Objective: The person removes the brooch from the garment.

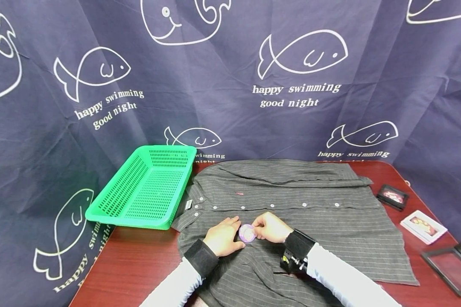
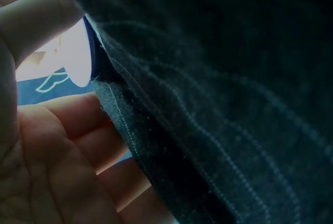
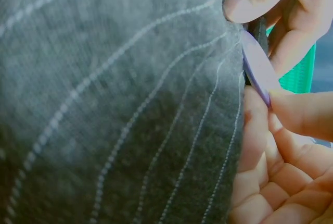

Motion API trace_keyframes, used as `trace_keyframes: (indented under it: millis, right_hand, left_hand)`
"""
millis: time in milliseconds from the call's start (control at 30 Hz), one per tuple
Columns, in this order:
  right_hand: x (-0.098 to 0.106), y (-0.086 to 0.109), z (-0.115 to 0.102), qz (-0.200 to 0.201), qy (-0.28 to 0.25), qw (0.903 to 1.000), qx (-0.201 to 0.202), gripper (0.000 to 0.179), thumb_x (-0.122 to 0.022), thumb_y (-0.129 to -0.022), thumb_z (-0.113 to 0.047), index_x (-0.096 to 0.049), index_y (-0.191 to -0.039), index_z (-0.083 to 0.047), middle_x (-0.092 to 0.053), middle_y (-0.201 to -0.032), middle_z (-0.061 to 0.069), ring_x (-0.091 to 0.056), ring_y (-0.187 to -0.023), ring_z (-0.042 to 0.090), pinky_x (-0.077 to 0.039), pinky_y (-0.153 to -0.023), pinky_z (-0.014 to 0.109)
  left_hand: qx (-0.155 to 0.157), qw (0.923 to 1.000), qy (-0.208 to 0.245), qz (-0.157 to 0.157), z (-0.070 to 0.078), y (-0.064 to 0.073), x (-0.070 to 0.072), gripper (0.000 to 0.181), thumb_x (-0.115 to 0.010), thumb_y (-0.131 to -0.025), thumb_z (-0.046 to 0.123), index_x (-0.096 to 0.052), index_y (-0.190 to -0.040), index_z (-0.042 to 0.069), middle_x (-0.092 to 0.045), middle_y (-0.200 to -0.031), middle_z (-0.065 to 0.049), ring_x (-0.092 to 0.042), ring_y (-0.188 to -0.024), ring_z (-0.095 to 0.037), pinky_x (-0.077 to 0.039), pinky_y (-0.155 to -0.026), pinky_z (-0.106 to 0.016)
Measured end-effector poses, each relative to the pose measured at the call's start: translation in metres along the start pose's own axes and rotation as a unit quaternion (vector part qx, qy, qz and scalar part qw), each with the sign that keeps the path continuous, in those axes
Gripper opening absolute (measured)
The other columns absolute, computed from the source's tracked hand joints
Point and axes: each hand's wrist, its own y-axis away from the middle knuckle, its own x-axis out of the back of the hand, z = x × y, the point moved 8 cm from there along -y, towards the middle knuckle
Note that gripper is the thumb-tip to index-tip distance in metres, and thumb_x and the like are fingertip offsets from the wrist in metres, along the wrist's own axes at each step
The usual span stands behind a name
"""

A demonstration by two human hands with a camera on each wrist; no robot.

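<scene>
A grey striped button-up shirt (image 1: 342, 230) lies spread over the table. On its front is a small round badge (image 1: 247, 233) with a purple rim and a pale face, edge-on in the right wrist view. My right hand (image 1: 270, 227) pinches the badge's right edge between thumb and fingers. Just left of the badge, my left hand (image 1: 223, 237) rests on the shirt, its thumb and fingers spread apart. In the left wrist view, the shirt's cloth (image 2: 223, 78) hides the left fingertips. The back of the badge is mostly hidden.
A green plastic basket (image 1: 184, 187) stands at the table's left side. At the right lie a dark small case (image 1: 393, 197), a white framed picture (image 1: 424, 227) and an opened dark frame (image 1: 453, 268). A navy fish-print curtain (image 1: 230, 85) hangs behind the red-brown table (image 1: 138, 264).
</scene>
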Motion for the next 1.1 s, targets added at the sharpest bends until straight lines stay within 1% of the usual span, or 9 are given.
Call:
trace_keyframes:
  millis: [167, 300, 500, 700, 900, 1000, 1100]
  right_hand:
    - [0.0, 0.002, 0.001, -0.007, -0.007, 0.9999, 0.0, 0.013, -0.058, -0.081, 0.004, -0.07, -0.085, 0.006, -0.065, -0.067, 0.006, -0.054, -0.056, 0.002, -0.048, -0.052, 0.018]
    - [-0.001, 0.003, 0.0, -0.012, -0.013, 0.9998, 0.006, 0.013, -0.057, -0.082, 0.004, -0.07, -0.086, 0.006, -0.066, -0.068, 0.008, -0.055, -0.057, 0.002, -0.048, -0.053, 0.019]
    - [0.001, 0.006, -0.004, -0.01, -0.024, 0.9996, 0.011, 0.014, -0.057, -0.083, 0.004, -0.07, -0.087, 0.007, -0.068, -0.07, 0.012, -0.056, -0.058, 0.002, -0.05, -0.055, 0.019]
    - [0.004, 0.009, -0.008, -0.006, -0.042, 0.999, 0.012, 0.014, -0.058, -0.084, 0.003, -0.07, -0.09, 0.009, -0.067, -0.071, 0.013, -0.056, -0.059, 0.001, -0.05, -0.056, 0.018]
    - [0.013, 0.011, -0.012, 0.008, -0.065, 0.9978, 0.012, 0.014, -0.059, -0.085, 0.003, -0.068, -0.093, 0.011, -0.067, -0.072, 0.016, -0.056, -0.061, 0.003, -0.051, -0.057, 0.019]
    - [0.019, 0.012, -0.012, 0.02, -0.063, 0.9978, 0.012, 0.014, -0.06, -0.086, 0.002, -0.068, -0.094, 0.01, -0.067, -0.073, 0.016, -0.056, -0.062, 0.002, -0.05, -0.058, 0.019]
    - [0.027, 0.011, -0.013, 0.04, -0.048, 0.998, 0.014, 0.014, -0.061, -0.088, -0.001, -0.069, -0.095, 0.007, -0.068, -0.074, 0.013, -0.056, -0.062, 0.002, -0.049, -0.058, 0.018]
  left_hand:
    - [-0.002, 1.0, 0.002, 0.0, 0.001, 0.0, 0.001, 0.066, -0.075, -0.079, 0.043, -0.06, -0.132, 0.005, -0.057, -0.142, -0.009, -0.055, -0.13, -0.029, -0.047, -0.104, -0.039]
    - [-0.001, 1.0, -0.001, 0.001, 0.0, -0.001, 0.0, 0.066, -0.074, -0.079, 0.043, -0.06, -0.132, 0.005, -0.057, -0.142, -0.009, -0.055, -0.13, -0.028, -0.047, -0.104, -0.04]
    - [0.001, 1.0, -0.001, 0.0, -0.001, -0.002, -0.001, 0.067, -0.074, -0.08, 0.044, -0.06, -0.132, 0.006, -0.056, -0.142, -0.009, -0.055, -0.13, -0.028, -0.047, -0.104, -0.04]
    - [0.003, 1.0, -0.003, 0.003, -0.002, -0.003, -0.002, 0.067, -0.076, -0.079, 0.043, -0.06, -0.132, 0.006, -0.057, -0.141, -0.008, -0.055, -0.129, -0.027, -0.047, -0.104, -0.04]
    - [0.004, 1.0, 0.001, -0.001, -0.001, -0.003, 0.0, 0.066, -0.076, -0.079, 0.043, -0.06, -0.132, 0.007, -0.057, -0.141, -0.009, -0.055, -0.129, -0.028, -0.047, -0.104, -0.04]
    - [0.007, 0.9999, 0.005, -0.007, 0.0, -0.002, 0.0, 0.066, -0.075, -0.08, 0.043, -0.059, -0.133, 0.007, -0.056, -0.142, -0.009, -0.054, -0.13, -0.027, -0.047, -0.104, -0.04]
    - [0.009, 0.9999, 0.002, -0.011, -0.001, -0.002, -0.002, 0.067, -0.074, -0.08, 0.044, -0.059, -0.134, 0.008, -0.055, -0.143, -0.007, -0.054, -0.131, -0.027, -0.047, -0.104, -0.04]
